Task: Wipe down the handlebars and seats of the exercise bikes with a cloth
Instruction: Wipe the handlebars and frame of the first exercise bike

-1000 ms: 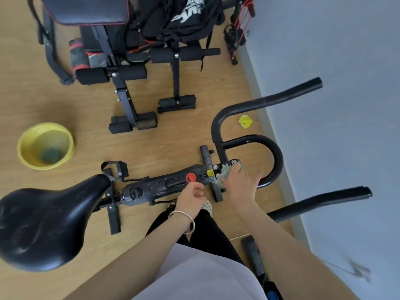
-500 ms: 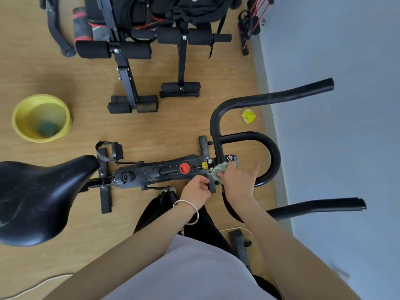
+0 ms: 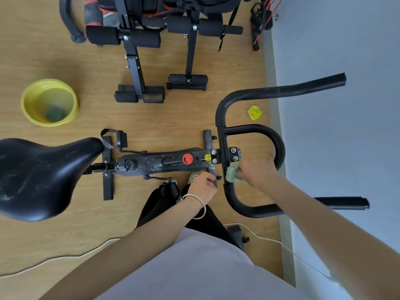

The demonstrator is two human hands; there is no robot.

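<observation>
An exercise bike stands below me, its black handlebars curving at the right and its black seat at the left. My right hand presses a pale green cloth against the handlebar's cross tube, just below the stem clamp. My left hand, with a bracelet on the wrist, is curled near the bike's frame, beside the cloth; whether it grips the frame is unclear.
A yellow basin with water and a dark cloth sits on the wooden floor at the left. Black workout benches stand at the back. A blue wall runs along the right. A white cable lies on the floor near my legs.
My right hand has slid the cloth from the stem clamp down along the handlebar tube toward me. My left hand stays close to the frame. The view has tilted downward.
</observation>
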